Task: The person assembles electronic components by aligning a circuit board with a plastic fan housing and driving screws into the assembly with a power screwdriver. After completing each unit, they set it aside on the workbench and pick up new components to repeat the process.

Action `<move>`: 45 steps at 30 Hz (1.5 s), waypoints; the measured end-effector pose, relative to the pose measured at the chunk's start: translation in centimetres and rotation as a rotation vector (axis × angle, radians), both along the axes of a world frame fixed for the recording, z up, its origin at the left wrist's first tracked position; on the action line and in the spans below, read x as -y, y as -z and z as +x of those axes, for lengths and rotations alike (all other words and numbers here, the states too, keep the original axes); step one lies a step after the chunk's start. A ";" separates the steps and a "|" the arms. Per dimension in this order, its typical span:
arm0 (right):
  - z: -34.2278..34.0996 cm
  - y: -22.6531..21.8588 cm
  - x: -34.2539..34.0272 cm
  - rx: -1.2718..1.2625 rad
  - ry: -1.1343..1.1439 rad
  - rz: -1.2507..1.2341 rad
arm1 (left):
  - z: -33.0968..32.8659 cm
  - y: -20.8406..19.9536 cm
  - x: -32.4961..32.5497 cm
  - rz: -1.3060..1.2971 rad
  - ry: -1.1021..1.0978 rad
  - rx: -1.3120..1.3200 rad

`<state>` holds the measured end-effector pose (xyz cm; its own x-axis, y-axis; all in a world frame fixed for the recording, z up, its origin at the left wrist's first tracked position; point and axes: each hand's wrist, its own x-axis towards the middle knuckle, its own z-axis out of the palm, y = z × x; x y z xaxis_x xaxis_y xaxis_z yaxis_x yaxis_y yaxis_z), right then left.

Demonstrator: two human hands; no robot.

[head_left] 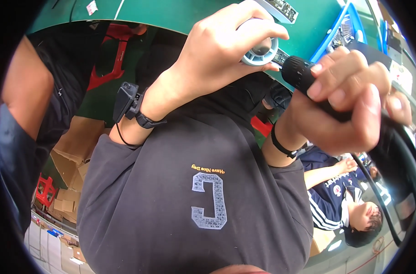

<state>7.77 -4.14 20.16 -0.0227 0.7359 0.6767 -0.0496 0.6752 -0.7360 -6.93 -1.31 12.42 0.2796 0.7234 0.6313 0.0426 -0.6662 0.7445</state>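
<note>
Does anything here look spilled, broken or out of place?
Nothing looks spilled or broken: the left grip holds a pale round part, the right grip a black tool. Only the brown cardboard at the picture's left looks untidy, its panels sitting at uneven angles.

A round part (pixel 262 54) is resting in the grip of the left hand (pixel 228 45), above the worktop's near edge (pixel 173 28). Its pale blue ring is showing short inner ribs, and a smooth grey dome is filling the middle; the open face is tilting toward the camera. A black cylindrical tool (pixel 297 73) is lying sideways in the closed right hand (pixel 347 98), its ribbed collar pointing left toward the ring and sitting near it. Fingers are hiding the tool's middle.
</note>
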 end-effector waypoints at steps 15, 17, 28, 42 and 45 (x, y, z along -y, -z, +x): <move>5.4 -2.8 8.3 -0.592 0.389 0.083 | -0.4 -4.8 -2.1 0.436 -0.295 -0.876; 5.2 -2.2 8.5 -0.548 0.419 0.001 | -0.2 -5.0 -2.7 0.461 -0.289 -0.904; 10.4 -0.2 11.8 -0.493 0.655 0.059 | 1.7 -7.5 -5.2 0.471 -0.115 -0.881; 21.4 -4.4 6.5 -0.338 0.842 0.072 | 9.4 -10.4 -18.1 0.029 -0.008 -1.278; 20.7 -4.2 5.9 -0.265 0.897 0.049 | 10.1 -10.1 -17.9 0.087 0.059 -1.175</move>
<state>28.48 -10.05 24.37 0.6993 0.3744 0.6090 0.3422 0.5725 -0.7450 3.20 16.58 22.52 0.7539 0.6569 0.0107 0.6389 -0.7369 0.2208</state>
